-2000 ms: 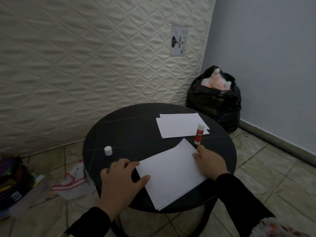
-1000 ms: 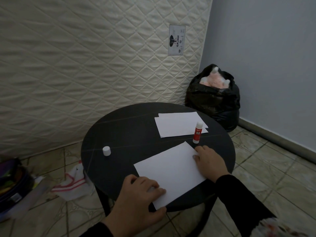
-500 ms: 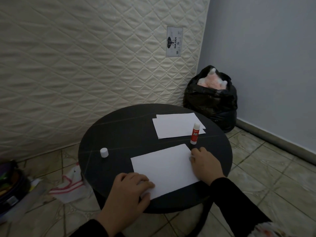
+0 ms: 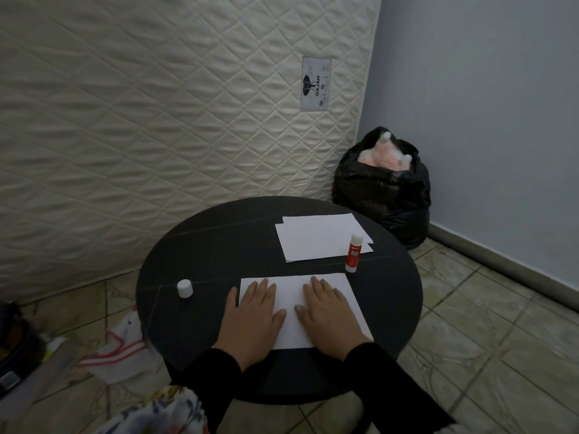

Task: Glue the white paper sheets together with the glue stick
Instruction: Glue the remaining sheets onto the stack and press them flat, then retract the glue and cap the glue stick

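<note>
A white paper sheet (image 4: 289, 300) lies squared up at the near side of the round black table (image 4: 219, 245). My left hand (image 4: 255, 317) lies flat on its left part, fingers straight. My right hand (image 4: 329, 311) presses flat on its right part. A red and white glue stick (image 4: 354, 253) stands upright and uncapped just beyond the sheet's far right corner. Its white cap (image 4: 185, 288) stands on the table to the left. A small stack of white sheets (image 4: 319, 236) lies at the far right of the table.
A quilted cream mattress (image 4: 156, 104) leans against the wall behind the table. A full black rubbish bag (image 4: 383, 186) sits in the corner. A plastic bag (image 4: 116, 349) and a dark bag (image 4: 15, 349) lie on the tiled floor at left.
The near sheet turned from a slant to lie square with the table front. My left hand moved from its near corner up onto its left part, and my right hand slid onto it; both now lie flat.
</note>
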